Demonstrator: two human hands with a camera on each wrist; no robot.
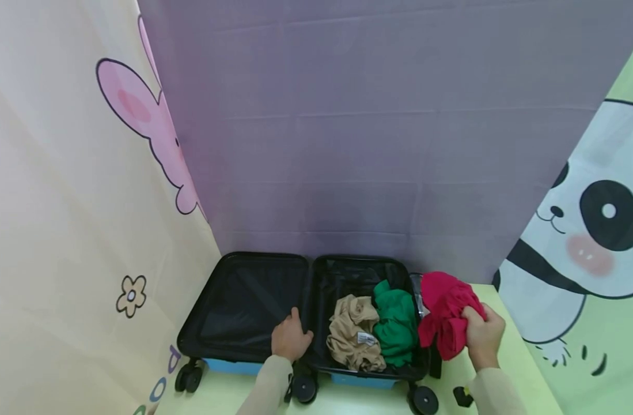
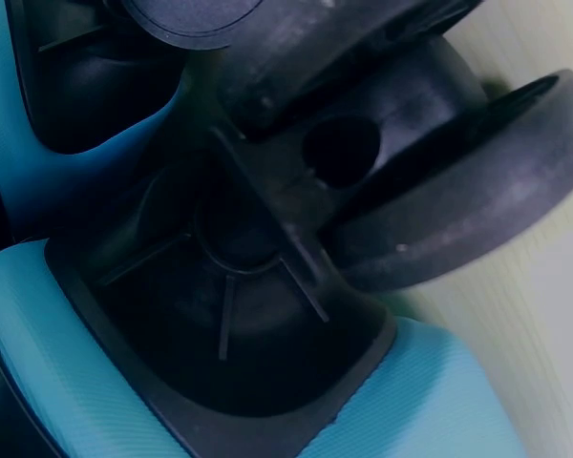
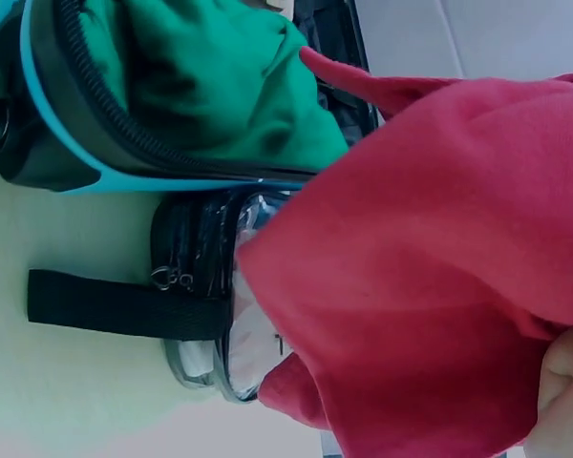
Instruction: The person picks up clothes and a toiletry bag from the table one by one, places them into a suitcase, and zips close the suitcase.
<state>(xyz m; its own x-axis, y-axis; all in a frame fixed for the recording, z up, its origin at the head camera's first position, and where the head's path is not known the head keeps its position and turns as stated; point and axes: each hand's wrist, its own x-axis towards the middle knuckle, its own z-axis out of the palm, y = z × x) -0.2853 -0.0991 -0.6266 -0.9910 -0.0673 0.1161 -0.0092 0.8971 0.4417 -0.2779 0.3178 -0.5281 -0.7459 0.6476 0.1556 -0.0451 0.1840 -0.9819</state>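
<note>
My right hand (image 1: 484, 334) grips a bunched red cloth garment (image 1: 447, 311), held up beside the right half of an open black-lined suitcase (image 1: 360, 258). In the right wrist view the red cloth (image 3: 439, 239) hangs in folds, with part of that hand at its lower right. A crumpled beige garment (image 1: 349, 328) with a white label and a crumpled green garment (image 1: 395, 323) lie side by side in the right half. My left hand (image 1: 290, 337) rests at the inner edge of the left half (image 1: 243, 305), index finger extended; the left wrist view shows only suitcase wheels (image 2: 458, 210) and blue shell (image 2: 95, 353).
A clear-windowed black pouch (image 3: 196, 239) with a strap (image 3: 124, 303) stands against the suitcase's right side, partly behind the red cloth. A small black item (image 1: 462, 396) lies near my right sleeve. A grey curtain (image 1: 357, 144) hangs behind; printed cloth walls flank both sides.
</note>
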